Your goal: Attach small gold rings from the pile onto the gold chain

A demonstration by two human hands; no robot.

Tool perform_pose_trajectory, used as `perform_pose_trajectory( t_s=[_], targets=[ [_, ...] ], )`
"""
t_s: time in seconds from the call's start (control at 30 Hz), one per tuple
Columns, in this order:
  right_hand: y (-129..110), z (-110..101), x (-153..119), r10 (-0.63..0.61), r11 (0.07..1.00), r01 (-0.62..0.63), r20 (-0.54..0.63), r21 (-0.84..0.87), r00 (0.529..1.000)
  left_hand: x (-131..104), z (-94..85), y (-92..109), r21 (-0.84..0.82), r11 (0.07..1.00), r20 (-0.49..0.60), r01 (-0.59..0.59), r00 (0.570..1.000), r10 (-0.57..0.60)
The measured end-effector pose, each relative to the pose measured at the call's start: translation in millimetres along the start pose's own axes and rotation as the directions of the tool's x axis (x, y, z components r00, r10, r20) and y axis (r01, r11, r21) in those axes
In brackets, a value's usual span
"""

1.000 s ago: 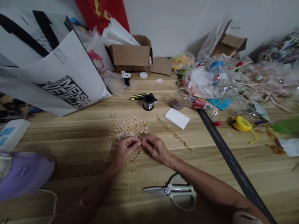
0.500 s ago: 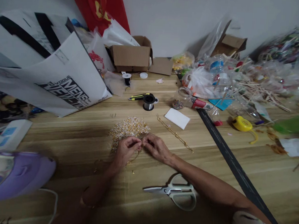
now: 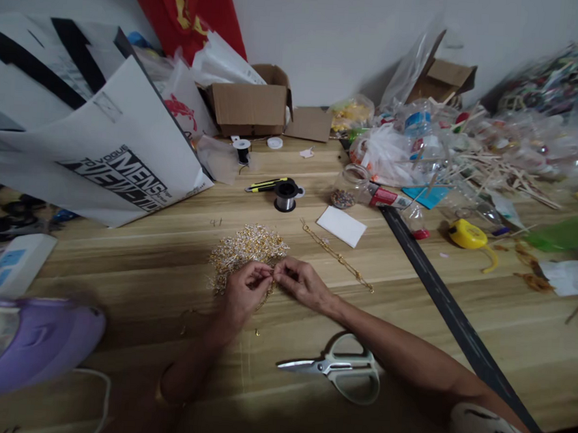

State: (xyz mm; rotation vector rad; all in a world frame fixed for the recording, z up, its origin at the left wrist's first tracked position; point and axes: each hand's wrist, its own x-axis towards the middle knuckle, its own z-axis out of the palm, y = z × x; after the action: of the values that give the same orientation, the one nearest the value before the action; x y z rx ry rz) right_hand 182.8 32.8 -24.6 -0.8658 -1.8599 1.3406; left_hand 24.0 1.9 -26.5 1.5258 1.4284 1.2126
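My left hand (image 3: 246, 292) pinches one part of a thin gold chain (image 3: 266, 299) at the near edge of a pile of small gold and silver pieces (image 3: 248, 243). Fingertips of my right hand (image 3: 301, 280) meet those of the left, closed on the same small spot; the exact piece between them is too small to make out. The chain hangs below the fingers, partly hidden by my left hand. To the right lies a second gold chain (image 3: 338, 257), stretched out on the wooden table (image 3: 169, 261).
Scissors (image 3: 333, 367) lie near my right forearm. Beyond the pile stand a wire spool (image 3: 285, 197), a yellow-black cutter (image 3: 266, 185), a white card (image 3: 341, 226) and a bead jar (image 3: 348, 186). A purple iron (image 3: 41, 345) sits left; a tape measure (image 3: 467, 234) and plastic bottles lie right.
The view has shifted slightly. My left hand has turned a little, and less of the chain shows below it. Both hands remain together at the pile's edge.
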Motion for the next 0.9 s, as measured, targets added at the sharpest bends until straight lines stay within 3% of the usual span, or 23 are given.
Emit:
perform_pose_trajectory(
  t_s=[0.17,0.27,0.37,0.57,0.9],
  targets=[
    [-2,-1,1,0.049,0.992,-0.052,0.028,0.114,0.998,-2,-1.6,1,0.18,0.968,0.0,-0.176,0.984,0.179],
    [-1,-3,2,0.071,0.987,-0.078,0.052,0.143,0.996,-2,-5.6,3,0.34,0.858,0.069,-0.386,0.92,0.387],
    [-1,-5,2,0.093,0.984,-0.102,0.071,0.148,0.993,-3,-9.3,4,0.448,0.727,0.168,-0.521,0.847,0.504],
    [-3,-7,3,0.118,0.983,-0.132,0.112,0.124,0.987,-6,-12.8,5,0.562,0.59,0.281,-0.58,0.804,0.523],
    [1,-10,4,0.127,0.985,-0.143,0.162,0.095,0.979,-6,-14.5,0,0.583,0.485,0.356,-0.652,0.741,0.569]
  ],
)
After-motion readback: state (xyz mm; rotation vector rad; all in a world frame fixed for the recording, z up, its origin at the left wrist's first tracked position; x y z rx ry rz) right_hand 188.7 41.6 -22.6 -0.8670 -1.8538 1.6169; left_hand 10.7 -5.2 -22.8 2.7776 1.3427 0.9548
